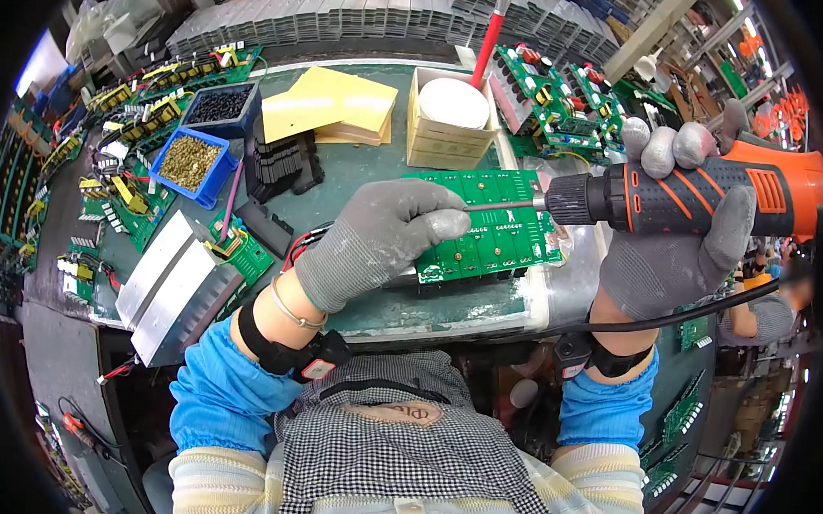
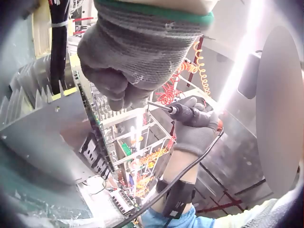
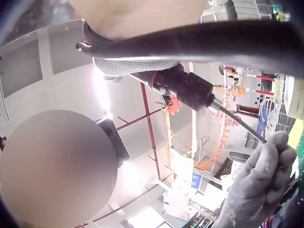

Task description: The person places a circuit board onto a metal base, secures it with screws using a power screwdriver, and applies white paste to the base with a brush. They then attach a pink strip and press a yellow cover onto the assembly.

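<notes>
My right hand (image 1: 660,266) grips an orange and black power drill (image 1: 777,179), held level with its chuck pointing left. A long thin driver bit (image 1: 504,206) runs out of the chuck. Its far end is pinched between the thumb and forefinger of my left hand (image 1: 367,242), and the bit's tip is hidden there. Both hands wear grey gloves. Beneath the bit, a green circuit board (image 1: 521,245) lies on the bench. In the right wrist view the bit (image 3: 242,124) slants from the chuck (image 3: 194,92) down to the left glove's fingertips.
Left on the bench stand a blue bin of brass-coloured screws (image 1: 190,163), a bin of black parts (image 1: 219,105) and a silver heatsink (image 1: 175,280). Yellow sheets (image 1: 331,105) and a box with a white roll (image 1: 453,104) stand behind. The drill's black cable (image 1: 681,319) crosses the right forearm.
</notes>
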Available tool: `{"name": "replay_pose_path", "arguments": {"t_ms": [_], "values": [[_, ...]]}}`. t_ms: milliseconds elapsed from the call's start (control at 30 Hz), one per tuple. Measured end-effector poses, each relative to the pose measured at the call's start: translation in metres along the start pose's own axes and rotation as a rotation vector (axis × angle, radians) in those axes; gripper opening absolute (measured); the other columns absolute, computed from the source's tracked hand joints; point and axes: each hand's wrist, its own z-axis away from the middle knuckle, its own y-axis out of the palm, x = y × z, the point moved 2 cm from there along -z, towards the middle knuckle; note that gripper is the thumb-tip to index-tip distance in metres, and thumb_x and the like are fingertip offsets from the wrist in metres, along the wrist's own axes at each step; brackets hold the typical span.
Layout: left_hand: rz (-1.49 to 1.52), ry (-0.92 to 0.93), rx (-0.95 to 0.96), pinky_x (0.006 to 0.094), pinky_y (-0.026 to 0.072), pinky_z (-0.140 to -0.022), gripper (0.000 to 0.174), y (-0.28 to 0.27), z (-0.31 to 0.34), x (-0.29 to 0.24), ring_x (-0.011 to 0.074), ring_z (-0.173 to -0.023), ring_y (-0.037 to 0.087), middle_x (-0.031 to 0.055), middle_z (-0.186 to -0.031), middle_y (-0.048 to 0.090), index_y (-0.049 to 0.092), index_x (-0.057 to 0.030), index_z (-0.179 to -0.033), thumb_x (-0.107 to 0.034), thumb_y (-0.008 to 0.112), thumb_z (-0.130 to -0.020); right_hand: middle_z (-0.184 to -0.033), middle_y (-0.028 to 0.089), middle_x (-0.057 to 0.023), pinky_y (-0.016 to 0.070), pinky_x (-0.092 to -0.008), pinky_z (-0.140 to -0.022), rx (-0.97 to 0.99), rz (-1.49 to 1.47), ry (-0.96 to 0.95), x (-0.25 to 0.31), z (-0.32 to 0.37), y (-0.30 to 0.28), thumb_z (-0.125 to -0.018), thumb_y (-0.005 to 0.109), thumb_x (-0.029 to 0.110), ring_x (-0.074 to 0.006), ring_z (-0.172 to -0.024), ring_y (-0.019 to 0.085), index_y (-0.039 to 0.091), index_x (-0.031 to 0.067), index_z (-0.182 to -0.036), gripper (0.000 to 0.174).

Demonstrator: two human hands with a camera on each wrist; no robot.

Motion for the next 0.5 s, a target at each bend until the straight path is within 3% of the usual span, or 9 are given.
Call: {"name": "replay_pose_path", "arguments": {"t_ms": [133, 233, 500], "values": [[-0.118, 0.214, -0.02, 0.0259, 0.0495, -0.073, 0.026, -0.0002, -0.0046, 0.0087, 0.0093, -0.08, 0.06, 0.002, -0.087, 0.065, 0.071, 0.0029, -0.104, -0.017, 0.075, -0.087, -0.099, 0.055, -0.0084, 0.0445, -0.045, -0.1, -0.022, -0.006, 0.005, -0.0009, 0.0028, -0.001, -0.094, 0.064, 0.034, -0.0203, -0.087, 0.055, 0.039, -0.0012, -0.143, 0.066], [-0.052, 0.139, -0.009, 0.0275, 0.0496, -0.081, 0.027, 0.0008, -0.0056, 0.0081, 0.0108, -0.088, 0.061, 0.0033, -0.091, 0.067, 0.072, 0.0033, -0.103, -0.016, 0.078, -0.085, -0.099, 0.055, -0.0084, 0.0444, -0.0449, -0.101, -0.03, -0.017, 0.02, 0.0011, 0.0037, -0.0013, -0.093, 0.065, 0.034, -0.0205, -0.087, 0.055, 0.039, -0.0009, -0.143, 0.066], [0.102, 0.117, -0.034, 0.0264, 0.0498, -0.079, 0.026, 0.0033, -0.0045, 0.0086, 0.0102, -0.087, 0.062, 0.0046, -0.093, 0.069, 0.072, 0.0029, -0.102, -0.015, 0.077, -0.084, -0.1, 0.055, -0.0094, 0.0452, -0.0458, -0.101, -0.042, -0.077, 0.028, 0.0034, 0.0033, -0.0093, -0.093, 0.067, 0.035, -0.0215, -0.089, 0.056, 0.038, -0.0018, -0.142, 0.068]]}}
